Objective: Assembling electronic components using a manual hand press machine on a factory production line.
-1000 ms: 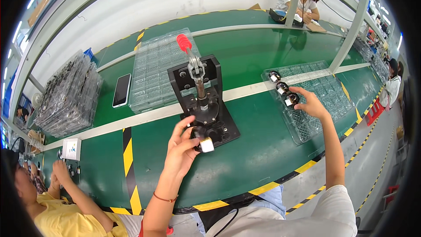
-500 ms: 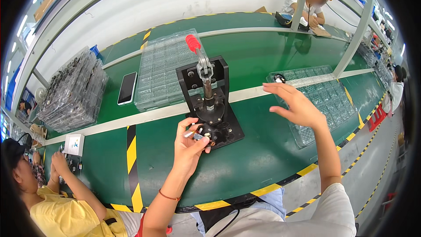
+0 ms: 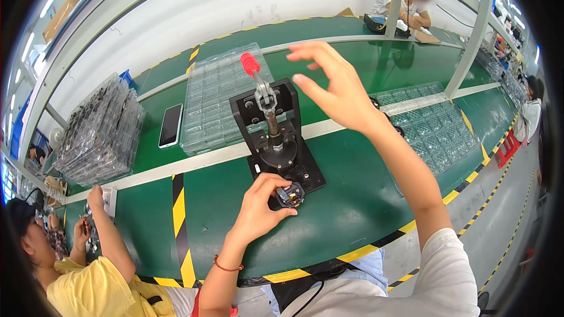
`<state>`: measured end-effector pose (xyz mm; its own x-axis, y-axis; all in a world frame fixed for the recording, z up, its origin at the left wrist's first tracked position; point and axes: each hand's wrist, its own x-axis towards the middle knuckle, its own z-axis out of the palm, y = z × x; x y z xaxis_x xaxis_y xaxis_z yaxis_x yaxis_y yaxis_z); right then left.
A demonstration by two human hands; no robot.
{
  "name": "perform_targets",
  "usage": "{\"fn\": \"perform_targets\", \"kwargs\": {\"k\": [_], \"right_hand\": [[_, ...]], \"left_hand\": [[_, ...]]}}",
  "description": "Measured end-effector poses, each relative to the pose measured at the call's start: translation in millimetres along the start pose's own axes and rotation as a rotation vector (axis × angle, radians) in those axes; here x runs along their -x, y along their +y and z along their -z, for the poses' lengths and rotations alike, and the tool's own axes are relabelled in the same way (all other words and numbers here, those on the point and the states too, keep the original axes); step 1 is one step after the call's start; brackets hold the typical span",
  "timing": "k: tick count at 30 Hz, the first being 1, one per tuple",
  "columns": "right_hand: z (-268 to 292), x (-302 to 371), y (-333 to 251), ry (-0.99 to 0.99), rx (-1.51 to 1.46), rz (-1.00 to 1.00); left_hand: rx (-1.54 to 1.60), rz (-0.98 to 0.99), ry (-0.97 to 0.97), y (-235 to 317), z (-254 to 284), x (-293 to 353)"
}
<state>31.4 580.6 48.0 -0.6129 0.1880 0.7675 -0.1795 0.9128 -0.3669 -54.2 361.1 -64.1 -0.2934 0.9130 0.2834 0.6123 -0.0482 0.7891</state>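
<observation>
Between the thumb and fingers of my left hand (image 3: 258, 206) is a small round black part (image 3: 289, 195) with bits of metal and wiring inside. It is held at the front edge of the black base of a toggle clamp press (image 3: 276, 135). The press has an upright red handle (image 3: 249, 64) and a metal plunger. My right hand (image 3: 338, 91) is raised to the right of that handle, apart from it, fingers spread and nothing in them. Behind my right wrist, dark round parts (image 3: 399, 131) sit partly hidden on a clear plastic tray (image 3: 437, 141).
Clear trays (image 3: 205, 105) lie behind the press, beside a phone (image 3: 171, 125). A tall stack of filled trays (image 3: 100, 129) stands at left. A person in yellow (image 3: 88, 282) works at my left; another person (image 3: 405, 9) sits across. Metal shelf posts (image 3: 473, 35) rise from the bench.
My right hand has moved left from above the tray to beside the red handle. My left hand has brought the round part slightly right and down, turning its inside upward.
</observation>
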Motion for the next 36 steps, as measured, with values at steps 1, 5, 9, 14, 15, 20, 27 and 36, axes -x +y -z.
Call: {"fn": "perform_targets", "kwargs": {"k": [1, 5, 9, 14, 15, 20, 27, 36], "right_hand": [[-3.1, -7.6, 0.9, 0.030, -0.029, -0.044], [-20.8, -35.8, 13.4, 0.007, -0.041, -0.151], [-29.4, -57.1, 11.1, -0.065, -0.221, -0.291], [-41.2, -70.8, -2.5, -0.280, -0.228, -0.468], [-43.0, -72.0, -3.3, -0.357, -0.210, -0.487], [-65.8, -77.4, 15.8, -0.354, -0.391, -0.510], [-54.9, -81.3, -5.1, -0.193, -0.467, -0.398], [-47.7, -43.1, -35.4, 0.404, -0.162, 0.500]], "left_hand": [[-0.001, -0.009, -0.005, -1.1, -3.0, -0.4], [-0.229, -0.093, 0.145, -16.0, -8.3, -1.4], [-0.268, -0.147, 0.115, -17.3, -6.0, -4.5], [-0.192, -0.136, 0.079, -24.7, -6.6, -4.0], [-0.192, -0.135, 0.080, -26.4, -5.8, -6.2], [-0.219, -0.176, 0.090, -23.6, -8.1, -11.7], [-0.326, -0.127, 0.177, -6.8, -13.2, -6.5], [-0.382, -0.118, 0.249, -6.6, -20.4, 1.6]]}}
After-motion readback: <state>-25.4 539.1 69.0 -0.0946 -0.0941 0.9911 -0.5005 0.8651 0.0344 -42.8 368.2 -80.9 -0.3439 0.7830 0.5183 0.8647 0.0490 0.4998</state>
